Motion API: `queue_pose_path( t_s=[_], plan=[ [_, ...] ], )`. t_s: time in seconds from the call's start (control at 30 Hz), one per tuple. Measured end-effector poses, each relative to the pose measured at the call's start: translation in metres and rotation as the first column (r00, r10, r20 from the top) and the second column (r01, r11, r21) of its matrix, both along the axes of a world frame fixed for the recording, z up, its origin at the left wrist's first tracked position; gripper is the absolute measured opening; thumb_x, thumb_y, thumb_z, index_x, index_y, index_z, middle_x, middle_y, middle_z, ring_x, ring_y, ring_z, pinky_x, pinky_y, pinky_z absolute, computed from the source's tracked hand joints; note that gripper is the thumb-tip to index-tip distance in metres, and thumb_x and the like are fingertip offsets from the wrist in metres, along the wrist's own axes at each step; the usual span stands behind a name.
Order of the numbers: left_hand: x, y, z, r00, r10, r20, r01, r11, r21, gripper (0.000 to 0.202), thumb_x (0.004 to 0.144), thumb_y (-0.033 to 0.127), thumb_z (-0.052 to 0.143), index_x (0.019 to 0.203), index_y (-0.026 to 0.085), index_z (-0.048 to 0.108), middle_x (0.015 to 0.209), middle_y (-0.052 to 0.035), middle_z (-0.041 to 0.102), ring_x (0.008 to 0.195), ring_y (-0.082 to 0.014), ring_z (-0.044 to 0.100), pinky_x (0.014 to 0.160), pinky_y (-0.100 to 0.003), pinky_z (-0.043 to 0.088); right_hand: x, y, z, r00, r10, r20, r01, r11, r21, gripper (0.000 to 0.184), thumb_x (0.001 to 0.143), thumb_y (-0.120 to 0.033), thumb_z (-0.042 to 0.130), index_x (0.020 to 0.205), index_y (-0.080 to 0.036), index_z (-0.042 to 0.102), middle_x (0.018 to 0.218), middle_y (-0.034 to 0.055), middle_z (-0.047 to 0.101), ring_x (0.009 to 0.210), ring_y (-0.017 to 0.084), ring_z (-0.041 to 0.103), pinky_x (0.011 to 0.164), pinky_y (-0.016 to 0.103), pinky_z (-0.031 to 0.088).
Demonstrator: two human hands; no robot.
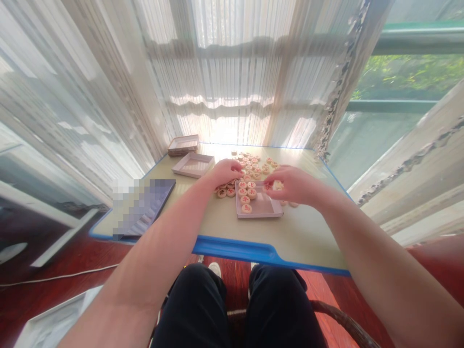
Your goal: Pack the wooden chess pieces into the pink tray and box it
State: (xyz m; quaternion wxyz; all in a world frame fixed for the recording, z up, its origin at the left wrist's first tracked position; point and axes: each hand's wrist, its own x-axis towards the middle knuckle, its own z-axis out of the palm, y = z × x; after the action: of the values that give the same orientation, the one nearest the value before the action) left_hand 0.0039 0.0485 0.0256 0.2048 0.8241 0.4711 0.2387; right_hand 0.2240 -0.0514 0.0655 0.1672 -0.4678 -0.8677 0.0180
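On the table [217,222], a shallow box [266,207] holds red-marked discs [252,193]. Over its far side our right hand [292,183] pinches another disc [267,187]; farther, our left hand [227,170] curls beside loose discs [254,167], its pinch unclear to us.

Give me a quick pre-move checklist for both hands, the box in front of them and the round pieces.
1. Box open side up on the table: ok.
2. Bare floor in the box: ok, to the right of the boxed pieces.
3. Boxed pieces face up: ok, red characters show on them.
4. No pieces outside the box: not ok, loose pieces are spread behind it.
5. Left hand, secure grip on a piece: cannot tell, fingertips are among the loose pieces.
6. Right hand, secure grip on a piece: cannot tell, fingertips are at the box's far right side, contact unclear.
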Motion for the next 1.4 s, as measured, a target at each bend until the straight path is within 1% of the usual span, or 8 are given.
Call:
queue_pose_path(
  t_s=[0.13,0.33,0.5,0.67,0.8,0.97,1.27,1.4],
  plan=[
    [0.001,-0.001,0.0,1.0,0.009,-0.018,-0.009,1.0,0.002,0.031,0.071,0.034,0.063,0.096,0.018,0.07,0.094,-0.0027,0.071,0.086,-0.0175,0.063,0.08,-0.029,0.049,-0.02,-0.013,-0.005,0.98,0.1,0.17,-0.081,0.99,-0.119,0.013,0.074,-0.025,0.057,0.067,-0.021,0.067,0.073,0.002,0.065,0.069,0.015,0.055,0.063,0.026,0.037],
    [0.001,0.001,-0.001,0.999,-0.001,-0.043,0.002,1.0,0.025,0.029,0.072,0.035,0.062,0.094,0.018,0.07,0.09,-0.0023,0.07,0.084,-0.0172,0.062,0.077,-0.028,0.049,-0.022,-0.012,-0.007,0.978,0.07,0.196,-0.034,0.983,-0.182,0.025,0.076,-0.046,0.058,0.075,-0.024,0.069,0.077,0.0035,0.066,0.075,0.019,0.056,0.062,0.027,0.036],
    [0.001,-0.002,0.001,0.998,0.008,-0.056,-0.007,1.0,0.025,0.031,0.072,0.036,0.062,0.096,0.017,0.069,0.092,-0.0032,0.069,0.085,-0.0179,0.062,0.078,-0.029,0.049,-0.017,-0.013,-0.001,0.985,0.099,0.145,-0.05,0.95,-0.308,0.021,0.078,-0.038,0.057,0.085,-0.024,0.072,0.08,0.0027,0.068,0.073,0.017,0.057,0.064,0.027,0.038],
    [0.0,-0.003,0.002,0.997,0.007,-0.072,-0.004,0.999,0.035,0.03,0.073,0.034,0.061,0.096,0.017,0.068,0.094,-0.0035,0.069,0.086,-0.0183,0.062,0.08,-0.029,0.048,-0.02,-0.012,-0.002,0.985,0.059,0.16,-0.006,0.95,-0.312,0.022,0.078,-0.041,0.057,0.079,-0.023,0.07,0.076,0.0012,0.067,0.068,0.015,0.056,0.061,0.026,0.037],
    [0.001,-0.002,0.0,0.999,0.007,-0.033,-0.007,1.0,-0.002,0.038,0.073,0.032,0.063,0.108,0.017,0.063,0.097,-0.0036,0.069,0.087,-0.0169,0.063,0.08,-0.027,0.048,-0.02,-0.011,-0.002,0.988,0.027,0.155,0.024,0.948,-0.316,0.028,0.076,-0.048,0.058,0.072,-0.022,0.068,0.07,0.0006,0.065,0.061,0.013,0.053,0.056,0.026,0.034],
    [0.0,-0.001,-0.004,0.999,0.019,0.031,-0.018,0.999,-0.045,0.057,0.073,0.031,0.064,0.125,0.017,0.049,0.102,-0.0033,0.069,0.091,-0.0158,0.063,0.081,-0.026,0.048,-0.02,-0.013,-0.002,0.993,0.071,0.09,-0.032,0.926,-0.376,0.02,0.077,-0.037,0.057,0.089,-0.027,0.07,0.077,-0.0022,0.067,0.062,0.011,0.054,0.057,0.024,0.035],
    [-0.002,-0.003,-0.002,1.0,0.01,0.002,-0.009,0.999,-0.049,0.058,0.075,0.033,0.062,0.129,0.02,0.044,0.106,-0.0017,0.068,0.096,-0.0154,0.061,0.085,-0.025,0.046,-0.024,-0.013,-0.002,0.99,0.027,0.136,0.023,0.933,-0.358,0.023,0.076,-0.043,0.058,0.078,-0.025,0.071,0.074,0.0,0.065,0.064,0.014,0.055,0.055,0.025,0.034],
    [-0.002,-0.004,-0.001,1.0,0.004,-0.013,-0.005,1.0,-0.028,0.058,0.076,0.033,0.062,0.129,0.02,0.044,0.106,-0.0017,0.068,0.096,-0.0158,0.061,0.086,-0.026,0.046,-0.023,-0.012,-0.002,0.993,0.044,0.109,0.0,0.928,-0.374,0.019,0.076,-0.034,0.057,0.077,-0.026,0.073,0.072,-0.0004,0.067,0.064,0.014,0.056,0.058,0.026,0.037]
  ],
)
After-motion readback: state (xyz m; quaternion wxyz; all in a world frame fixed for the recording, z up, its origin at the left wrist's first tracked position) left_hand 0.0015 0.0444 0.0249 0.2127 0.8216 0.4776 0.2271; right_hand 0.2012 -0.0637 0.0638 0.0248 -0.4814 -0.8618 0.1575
